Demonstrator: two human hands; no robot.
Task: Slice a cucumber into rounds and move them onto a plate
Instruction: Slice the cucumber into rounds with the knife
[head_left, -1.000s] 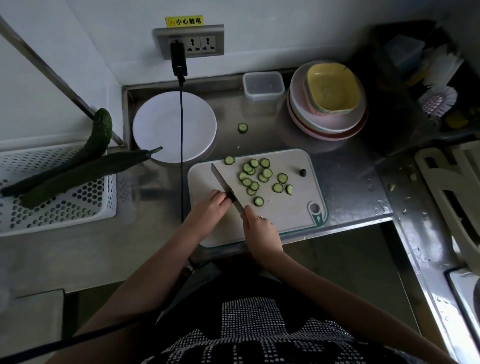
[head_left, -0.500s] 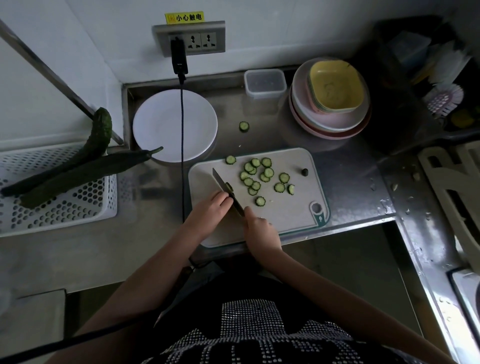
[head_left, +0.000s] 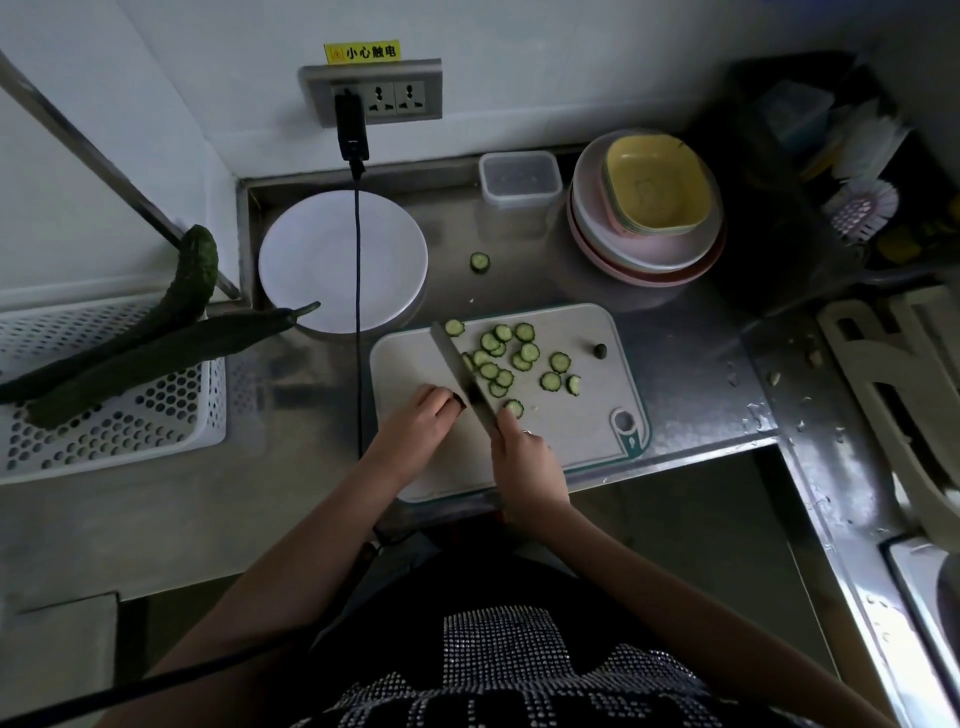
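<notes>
A pale cutting board (head_left: 587, 431) lies on the steel counter with several cucumber rounds (head_left: 506, 358) scattered over its far half. My right hand (head_left: 524, 457) grips the handle of a knife (head_left: 460, 371), whose blade points away to the left across the board. My left hand (head_left: 421, 421) is curled over a short dark cucumber stub (head_left: 458, 400) right against the blade; most of the stub is hidden. A dark end piece (head_left: 600, 351) sits at the board's right. One stray round (head_left: 480, 262) lies on the counter behind the board. The empty white plate (head_left: 311, 260) stands at the back left.
Two whole cucumbers (head_left: 150, 353) rest on a white perforated basket (head_left: 114, 431) at left. A black cable (head_left: 357, 291) hangs from the wall socket across the plate. A clear box (head_left: 519, 179) and stacked dishes (head_left: 647, 228) stand at the back; a sink area lies right.
The knife and both hands have stayed at the same spot on the board, with only small shifts of the blade. The pile of rounds looks the same.
</notes>
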